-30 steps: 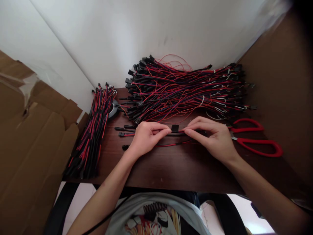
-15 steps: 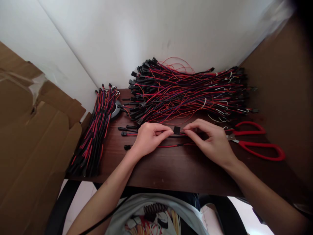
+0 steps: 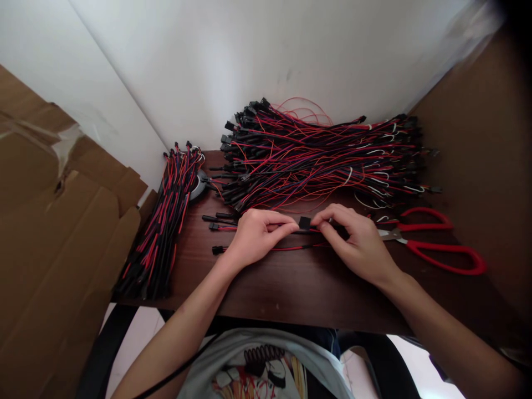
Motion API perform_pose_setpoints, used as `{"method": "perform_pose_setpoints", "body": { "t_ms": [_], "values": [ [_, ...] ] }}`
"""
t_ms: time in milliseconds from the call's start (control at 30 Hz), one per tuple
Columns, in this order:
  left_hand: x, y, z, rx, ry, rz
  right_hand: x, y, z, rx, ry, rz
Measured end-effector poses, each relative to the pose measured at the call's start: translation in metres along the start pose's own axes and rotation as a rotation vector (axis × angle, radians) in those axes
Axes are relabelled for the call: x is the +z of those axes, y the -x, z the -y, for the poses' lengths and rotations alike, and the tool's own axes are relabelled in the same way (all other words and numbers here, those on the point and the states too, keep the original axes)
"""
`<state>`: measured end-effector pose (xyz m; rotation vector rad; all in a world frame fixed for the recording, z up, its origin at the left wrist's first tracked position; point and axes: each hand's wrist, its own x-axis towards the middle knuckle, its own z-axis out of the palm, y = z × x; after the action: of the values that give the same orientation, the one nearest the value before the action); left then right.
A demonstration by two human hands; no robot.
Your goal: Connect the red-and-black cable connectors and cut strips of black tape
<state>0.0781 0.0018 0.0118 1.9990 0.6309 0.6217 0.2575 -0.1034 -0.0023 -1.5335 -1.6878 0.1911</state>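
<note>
Both hands are pinched down tight on the same thin wire bunch lying flat on the table: left hand and right hand, fingertips nearly meeting with a small black tab sitting right between them. Just past the fingers is the big wire pile. The red scissors lie just beyond the right knuckles, and a tidy side bundle lies well off past the left ones.
</note>
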Motion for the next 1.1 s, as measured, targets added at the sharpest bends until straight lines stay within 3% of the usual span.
{"method": "perform_pose_setpoints", "body": {
  "t_ms": [300, 500, 800, 1100],
  "values": [
    [0.000, 0.000, 0.003, -0.027, -0.009, -0.039, -0.002, 0.000, 0.004, -0.014, -0.037, 0.028],
    [0.002, -0.001, 0.002, -0.019, -0.031, -0.020, 0.002, -0.001, 0.001, -0.012, 0.056, 0.058],
    [0.005, 0.000, 0.002, -0.030, -0.045, 0.000, 0.005, 0.002, -0.006, -0.130, 0.240, 0.019],
    [0.007, -0.001, 0.008, -0.083, 0.032, -0.022, 0.002, 0.001, 0.001, -0.274, 0.334, -0.102]
  ]
}}
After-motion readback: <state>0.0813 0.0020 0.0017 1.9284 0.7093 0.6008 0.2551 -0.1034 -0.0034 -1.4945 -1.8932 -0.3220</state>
